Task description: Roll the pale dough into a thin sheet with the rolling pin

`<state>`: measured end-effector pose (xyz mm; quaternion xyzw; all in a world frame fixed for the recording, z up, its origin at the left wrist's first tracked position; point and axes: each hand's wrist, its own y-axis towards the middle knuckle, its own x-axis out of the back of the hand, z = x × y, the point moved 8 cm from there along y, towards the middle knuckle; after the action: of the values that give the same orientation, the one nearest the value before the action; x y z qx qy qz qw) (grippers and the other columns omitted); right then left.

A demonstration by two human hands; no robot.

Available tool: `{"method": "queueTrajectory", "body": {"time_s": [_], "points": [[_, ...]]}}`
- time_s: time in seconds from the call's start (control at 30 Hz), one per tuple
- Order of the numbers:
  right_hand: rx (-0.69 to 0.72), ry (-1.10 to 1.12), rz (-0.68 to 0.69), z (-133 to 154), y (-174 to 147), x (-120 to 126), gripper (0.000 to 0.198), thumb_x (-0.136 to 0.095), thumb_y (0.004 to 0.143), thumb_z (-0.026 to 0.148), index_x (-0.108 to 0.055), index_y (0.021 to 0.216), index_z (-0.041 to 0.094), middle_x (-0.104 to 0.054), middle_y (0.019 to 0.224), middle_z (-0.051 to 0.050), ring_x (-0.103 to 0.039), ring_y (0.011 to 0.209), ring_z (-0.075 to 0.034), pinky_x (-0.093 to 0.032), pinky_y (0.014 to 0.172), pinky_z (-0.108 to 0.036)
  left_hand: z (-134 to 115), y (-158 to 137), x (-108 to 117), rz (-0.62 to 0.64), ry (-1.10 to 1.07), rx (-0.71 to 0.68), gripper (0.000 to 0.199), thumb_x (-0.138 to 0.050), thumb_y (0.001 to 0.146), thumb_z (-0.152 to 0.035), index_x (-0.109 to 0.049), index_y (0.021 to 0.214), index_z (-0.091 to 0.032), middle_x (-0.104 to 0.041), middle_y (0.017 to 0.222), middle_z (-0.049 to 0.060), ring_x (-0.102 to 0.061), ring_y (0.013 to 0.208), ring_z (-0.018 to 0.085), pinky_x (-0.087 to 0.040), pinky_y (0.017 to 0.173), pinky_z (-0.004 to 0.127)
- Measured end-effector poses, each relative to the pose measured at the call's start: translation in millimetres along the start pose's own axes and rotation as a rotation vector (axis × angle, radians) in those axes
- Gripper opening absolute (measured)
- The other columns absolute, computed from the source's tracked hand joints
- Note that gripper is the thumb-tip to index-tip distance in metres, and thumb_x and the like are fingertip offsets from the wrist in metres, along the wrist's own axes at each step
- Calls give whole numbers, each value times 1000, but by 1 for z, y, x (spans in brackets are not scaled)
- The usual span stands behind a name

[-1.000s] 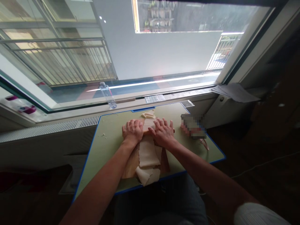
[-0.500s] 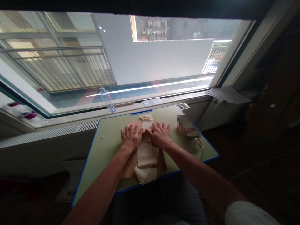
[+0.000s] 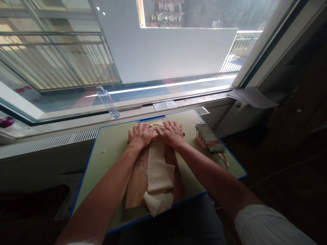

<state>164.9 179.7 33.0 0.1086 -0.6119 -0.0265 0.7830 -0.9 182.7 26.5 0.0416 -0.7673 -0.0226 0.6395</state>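
Note:
A long sheet of dough (image 3: 157,166) lies on a wooden board (image 3: 135,187), its near end folded and hanging past the board's front edge. Across its far part rests a wooden rolling pin (image 3: 155,137), mostly covered by my hands. My left hand (image 3: 140,134) is open, palm down on the pin's left part with fingers stretched forward. On the right part lies my right hand (image 3: 170,132), also open and palm down, fingers spread; a pin end shows beside it. Beyond the hands the far end of the dough is loosely folded.
The board stands on a green table (image 3: 107,163) with a blue rim. A blurred-out item (image 3: 211,137) lies at the table's right. Dough crumbs dot the left side. A clear plastic bottle (image 3: 108,103) and papers (image 3: 255,97) are on the sill by the window.
Both hands have moved forward along the dough, away from me, with the rolling pin under them. More of the near dough and board shows. The view has shifted slightly.

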Motion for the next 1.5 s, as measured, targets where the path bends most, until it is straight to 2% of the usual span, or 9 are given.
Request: {"method": "queueTrajectory", "body": {"time_s": [0.27, 0.47, 0.7, 0.87, 1.0, 1.2, 1.33, 1.5], "points": [[-78, 98, 145, -7, 42, -11, 82, -40, 100, 78, -55, 158, 23, -52, 165, -14, -44, 149, -39, -30, 123, -60, 5, 39, -7, 111, -26, 18, 67, -28, 104, -60, -49, 161, -31, -42, 172, 11, -39, 156, 36, -29, 127, 64], [-86, 105, 178, -9, 51, -15, 83, -40, 99, 75, -50, 161, 20, -50, 165, -16, -44, 149, -39, -31, 121, -60, 4, 51, -7, 71, -25, 14, 64, -31, 104, -57, -54, 157, -29, -49, 167, 14, -46, 150, 36, -35, 124, 61], [-73, 68, 108, -8, 34, -12, 81, -36, 100, 80, -54, 158, 25, -54, 163, -14, -46, 146, -39, -33, 121, -59, 2, 33, -5, 69, -20, -2, 64, -29, 105, -59, -53, 158, -32, -48, 168, 11, -44, 151, 36, -32, 125, 62], [-35, 27, 3, -4, 8, -4, 71, -41, 104, 68, -56, 157, 22, -59, 158, -15, -49, 142, -39, -32, 120, -60, -3, 7, -1, 47, 2, -4, 61, -30, 106, -57, -56, 155, -32, -51, 166, 11, -48, 148, 35, -34, 123, 59], [2, -15, -32, 0, -18, 3, 66, -39, 107, 60, -56, 156, 19, -55, 162, -17, -46, 145, -40, -29, 121, -61, -5, -15, 2, 7, 23, 1, 59, -30, 107, -55, -57, 153, -31, -52, 166, 10, -48, 148, 33, -34, 124, 57], [34, -28, -35, 1, -43, 6, 68, -34, 109, 63, -55, 157, 19, -50, 166, -16, -40, 152, -40, -25, 124, -62, -7, -41, 6, -70, 55, -16, 56, -30, 108, -53, -61, 150, -33, -57, 161, 10, -51, 145, 32, -34, 124, 57], [48, -35, -46, 0, -45, 5, 67, -34, 110, 63, -55, 157, 21, -51, 166, -14, -41, 151, -38, -27, 124, -59, -7, -44, 5, -93, 53, -29, 55, -31, 108, -52, -61, 149, -33, -58, 160, 10, -52, 144, 31, -35, 123, 57], [49, -40, -84, -6, -30, 5, 63, -36, 110, 63, -61, 150, 21, -57, 160, -15, -47, 144, -36, -32, 120, -56, -4, -27, 3, -43, 19, 16, 56, -30, 108, -53, -62, 148, -31, -58, 160, 10, -51, 145, 32, -36, 123, 58]]}}
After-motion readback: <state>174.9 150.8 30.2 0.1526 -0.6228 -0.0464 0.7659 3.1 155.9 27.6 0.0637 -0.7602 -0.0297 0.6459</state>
